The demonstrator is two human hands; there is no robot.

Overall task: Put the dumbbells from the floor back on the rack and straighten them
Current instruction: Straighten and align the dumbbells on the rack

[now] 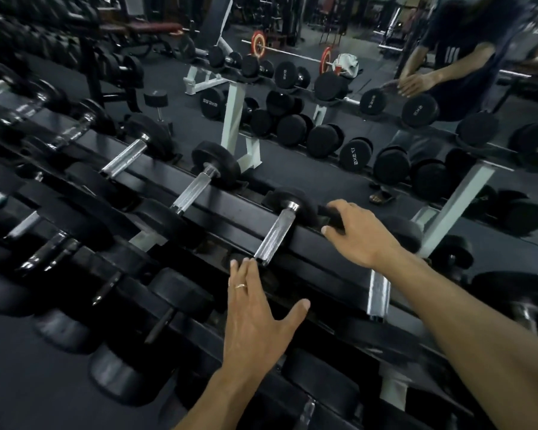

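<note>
A dumbbell with a knurled silver handle (275, 238) lies across the top tier of the dark rack (236, 209), and its far black head (292, 203) sits by the mirror. My left hand (255, 308), with a ring, lies flat and straight-fingered at the handle's near end, over the dark near head. Fingers and thumb of my right hand (356, 232) curl round the black edge of the far head. More dumbbells (193, 190) lie in a row to the left, and another handle (378, 293) shows under my right forearm.
Lower rack tiers hold several black dumbbells (174, 302) at the front left. A wall mirror behind the rack reflects a white-framed rack (235, 119), a red-plated barbell (292, 52), a bench and a person's reflection (441, 66).
</note>
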